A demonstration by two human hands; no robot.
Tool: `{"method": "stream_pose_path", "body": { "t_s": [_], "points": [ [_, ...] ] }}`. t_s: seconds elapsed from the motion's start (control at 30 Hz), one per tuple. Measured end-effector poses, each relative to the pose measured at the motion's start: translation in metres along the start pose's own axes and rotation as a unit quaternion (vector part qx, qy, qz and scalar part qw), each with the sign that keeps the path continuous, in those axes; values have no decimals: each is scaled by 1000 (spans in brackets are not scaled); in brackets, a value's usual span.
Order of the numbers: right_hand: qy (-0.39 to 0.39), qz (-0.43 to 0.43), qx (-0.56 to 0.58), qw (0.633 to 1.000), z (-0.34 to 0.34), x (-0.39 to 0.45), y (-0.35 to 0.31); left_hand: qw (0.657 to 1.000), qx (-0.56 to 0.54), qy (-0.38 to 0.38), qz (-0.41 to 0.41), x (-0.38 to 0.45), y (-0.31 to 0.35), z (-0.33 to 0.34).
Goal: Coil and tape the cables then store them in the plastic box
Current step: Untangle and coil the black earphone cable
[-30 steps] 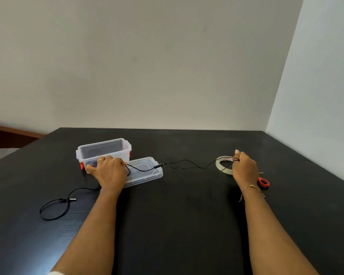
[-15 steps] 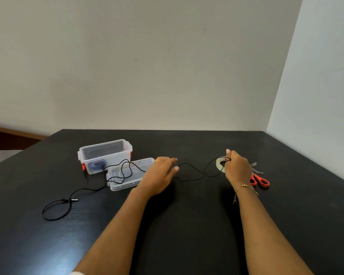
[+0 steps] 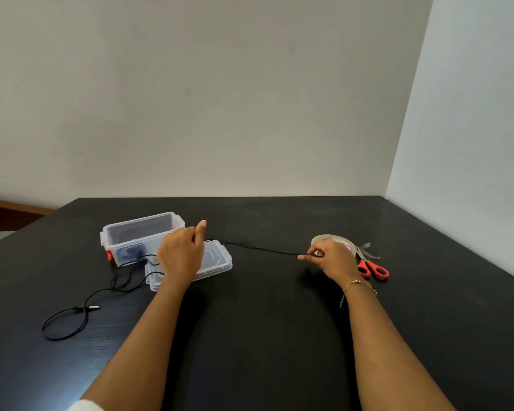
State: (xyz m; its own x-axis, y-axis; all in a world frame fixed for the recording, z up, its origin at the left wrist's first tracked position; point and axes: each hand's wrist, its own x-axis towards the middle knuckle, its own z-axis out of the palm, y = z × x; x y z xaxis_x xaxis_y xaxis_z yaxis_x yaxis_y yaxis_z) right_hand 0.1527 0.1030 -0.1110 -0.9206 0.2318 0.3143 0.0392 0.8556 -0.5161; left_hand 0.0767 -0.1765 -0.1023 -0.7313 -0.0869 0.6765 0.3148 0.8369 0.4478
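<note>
Head view: I'm seeing the left hand (image 3: 181, 255) and right hand (image 3: 333, 258) each pinching the black cable (image 3: 261, 249), stretching it taut.

On the counter (image 3: 264, 336) the box (image 3: 143, 235) stands far left, with its lid (image 3: 217, 259) lying just beside it to the right and nearer. The left hand (image 3: 180, 256) is over the lid; the right hand (image 3: 336, 259) is well to the right, in front of the tape roll (image 3: 328, 239). The scissors (image 3: 371, 266) lie right of the roll. The cable (image 3: 258, 248) stretches between the two hands, then trails left across the lid and ends in a loop on the counter, nearer than the box.
</note>
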Motion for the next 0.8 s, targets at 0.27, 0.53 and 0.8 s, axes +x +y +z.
{"method": "stream_pose_path", "body": {
  "t_s": [0.27, 0.53, 0.8],
  "points": [
    [-80, 54, 234, 967, -21, -21, 3, 997, 33, -30, -70, 3, -6, 11],
    [59, 81, 158, 982, -20, -27, 20, 997, 13, -39, -60, -5, 1, 5],
    [144, 178, -98, 969, -29, -34, 55, 944, -127, -305, 24, -18, 34, 4]
  ]
}}
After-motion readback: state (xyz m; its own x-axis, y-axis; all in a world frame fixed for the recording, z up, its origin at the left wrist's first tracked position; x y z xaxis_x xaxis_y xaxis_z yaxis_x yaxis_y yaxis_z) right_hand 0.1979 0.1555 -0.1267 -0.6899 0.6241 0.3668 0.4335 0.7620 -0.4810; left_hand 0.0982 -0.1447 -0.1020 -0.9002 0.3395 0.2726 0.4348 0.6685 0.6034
